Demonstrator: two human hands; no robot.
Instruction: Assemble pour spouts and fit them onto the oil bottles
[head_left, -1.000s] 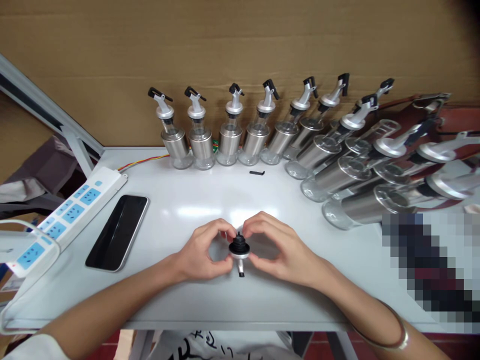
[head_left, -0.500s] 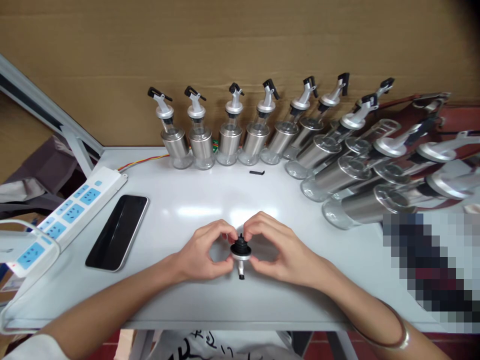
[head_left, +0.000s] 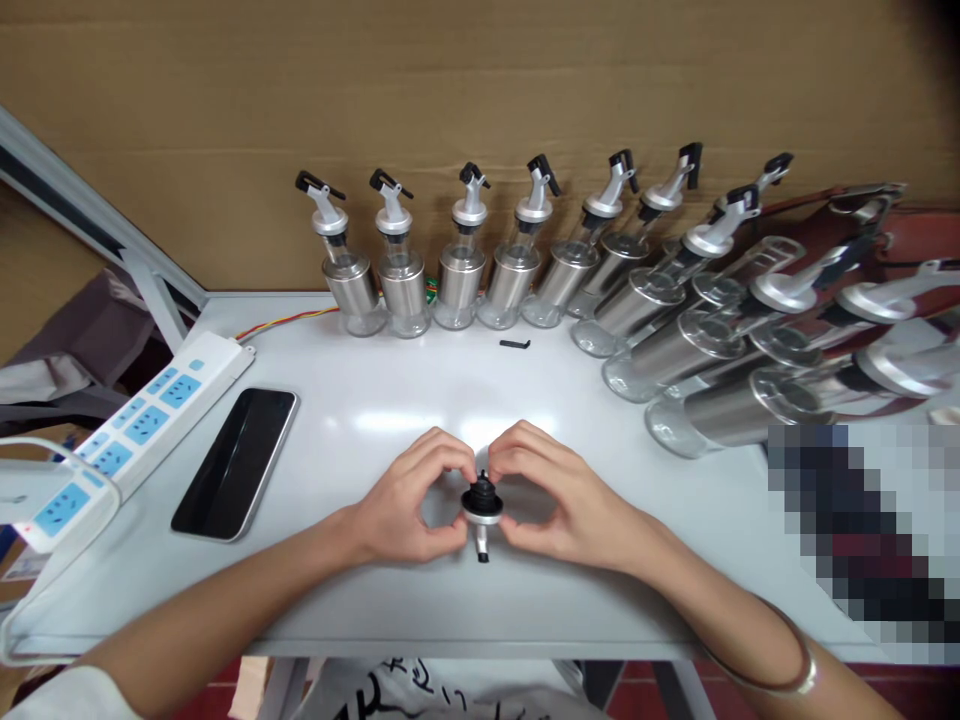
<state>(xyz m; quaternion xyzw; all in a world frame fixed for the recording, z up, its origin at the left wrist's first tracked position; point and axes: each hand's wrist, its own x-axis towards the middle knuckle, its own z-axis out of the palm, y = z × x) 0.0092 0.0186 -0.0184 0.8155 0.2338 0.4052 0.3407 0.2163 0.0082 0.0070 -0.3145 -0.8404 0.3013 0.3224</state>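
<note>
Between my two hands is a pourer top [head_left: 482, 513], its black ribbed stopper facing away from me and its silver spout toward me. My left hand [head_left: 424, 497] grips it from the left, with fingertips at the stopper and the thumb at the silver collar. On the other side my right hand [head_left: 547, 497] holds it the same way, fingers curved and thumb at the collar. A small black lever piece [head_left: 514, 344] lies on the white table [head_left: 390, 390] beyond my hands.
Glass bottles with steel sleeves and pourer tops [head_left: 403, 290] stand along the back and right side. On the left lie a phone [head_left: 235, 465] and a power strip [head_left: 146, 425] with a white cable. Red and yellow wires [head_left: 289, 320] run behind the bottles.
The pourer top and my fingertips have shifted very slightly toward me. Both hands keep their hold.
</note>
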